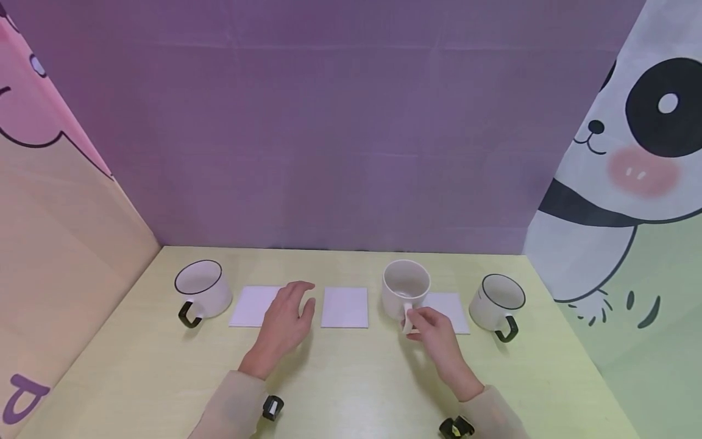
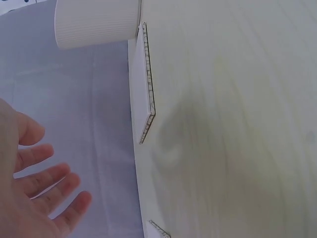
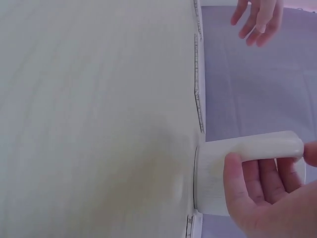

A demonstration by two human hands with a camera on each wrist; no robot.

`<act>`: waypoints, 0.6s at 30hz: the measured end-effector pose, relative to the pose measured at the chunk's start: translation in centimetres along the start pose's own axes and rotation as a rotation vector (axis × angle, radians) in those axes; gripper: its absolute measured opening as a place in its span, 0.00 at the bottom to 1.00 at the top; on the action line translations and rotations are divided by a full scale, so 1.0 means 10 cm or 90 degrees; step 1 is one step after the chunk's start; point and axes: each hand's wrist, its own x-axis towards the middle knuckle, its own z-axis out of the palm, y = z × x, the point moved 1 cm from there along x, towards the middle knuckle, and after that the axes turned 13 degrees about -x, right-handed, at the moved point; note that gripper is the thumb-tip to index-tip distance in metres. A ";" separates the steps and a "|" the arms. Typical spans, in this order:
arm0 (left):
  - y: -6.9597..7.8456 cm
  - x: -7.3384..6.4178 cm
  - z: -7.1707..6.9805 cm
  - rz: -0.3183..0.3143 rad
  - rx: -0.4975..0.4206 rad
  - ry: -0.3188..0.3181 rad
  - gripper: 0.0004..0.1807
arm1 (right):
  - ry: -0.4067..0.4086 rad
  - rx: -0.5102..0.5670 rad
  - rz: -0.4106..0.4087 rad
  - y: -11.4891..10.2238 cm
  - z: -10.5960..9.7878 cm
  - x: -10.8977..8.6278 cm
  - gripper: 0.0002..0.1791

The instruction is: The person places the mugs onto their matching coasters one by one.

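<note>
Pale table (image 1: 351,378): left hand (image 1: 286,320) holding nothing, right hand (image 1: 439,341) gripping a white mug (image 1: 396,299).
The mug is at the right hand's eleven o'clock, a white card (image 1: 451,312) at the mug's three; I cannot tell whether they overlap. With only the small handle (image 1: 407,317) gripped, an off-centre pull could tip the mug or snag the card.

The left card (image 1: 251,306) loses its 3 o'clock end behind the left grip (image 1: 284,321); a white mug (image 1: 396,303) and the right grip (image 1: 437,338) hide the 9 o'clock side of the right card (image 1: 452,310). Fingers (image 1: 423,318) mask part of the handle (image 1: 407,312). Frame edges crop the worktop (image 1: 351,378) at 6 o'clock, a pink figure (image 1: 33,103) at 10, a panda (image 1: 631,174) at 2 and, in the right-wrist view, the right grip at 4. Detail on the left wrist device (image 1: 272,408) is too small to read.
</note>
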 end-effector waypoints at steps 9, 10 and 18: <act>0.01 0.05 0.09 -0.008 0.003 -0.009 0.16 | -0.019 0.059 0.023 -0.01 0.02 0.04 0.14; 0.01 0.06 0.10 -0.011 0.002 -0.012 0.17 | -0.020 0.062 0.026 -0.01 0.02 0.04 0.14; 0.00 0.09 0.16 -0.010 -0.011 -0.028 0.17 | -0.023 0.070 0.033 -0.01 0.05 0.06 0.14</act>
